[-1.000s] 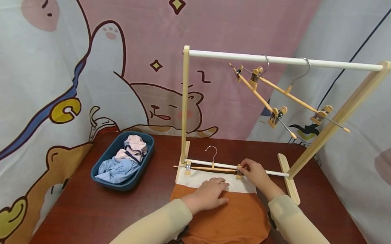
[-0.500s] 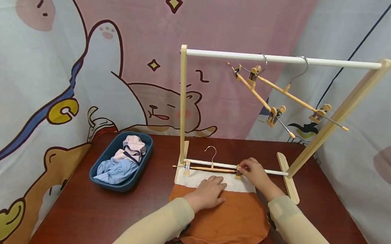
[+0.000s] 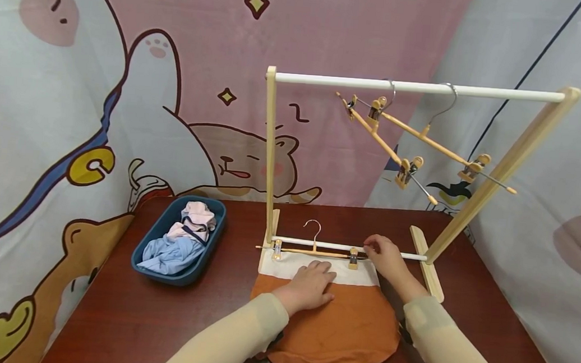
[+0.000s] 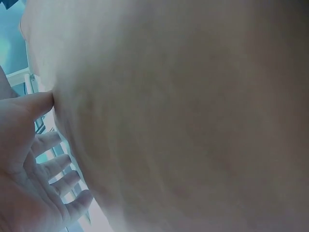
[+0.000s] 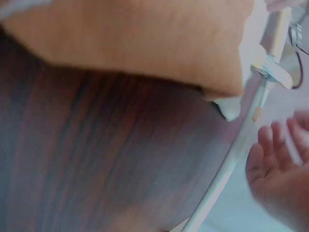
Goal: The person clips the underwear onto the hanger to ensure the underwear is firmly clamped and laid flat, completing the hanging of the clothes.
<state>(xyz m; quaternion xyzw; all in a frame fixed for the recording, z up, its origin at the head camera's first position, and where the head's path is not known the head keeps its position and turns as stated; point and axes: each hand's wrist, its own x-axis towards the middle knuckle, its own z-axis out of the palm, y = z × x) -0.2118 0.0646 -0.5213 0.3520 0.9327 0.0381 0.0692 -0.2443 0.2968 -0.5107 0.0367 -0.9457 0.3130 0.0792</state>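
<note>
An orange-brown garment with a white top band lies on the table in the head view. A clip hanger lies along that band, its left clip and right clip both over the white cloth. My left hand rests on the garment with fingers spread; the left wrist view is mostly filled by cloth. Just right of the right clip is my right hand, near the rack's lower bar, holding nothing. The right wrist view shows its loosely bent fingers apart from the clip.
A wooden rack with a white top rail stands over the garment's far edge. Two more clip hangers, a front one and a rear one, hang from it. A blue basket at the left holds pink and light blue clothes.
My right hand has let go of the right clip and moved slightly right, uncovering it. My left hand stays on the garment.
</note>
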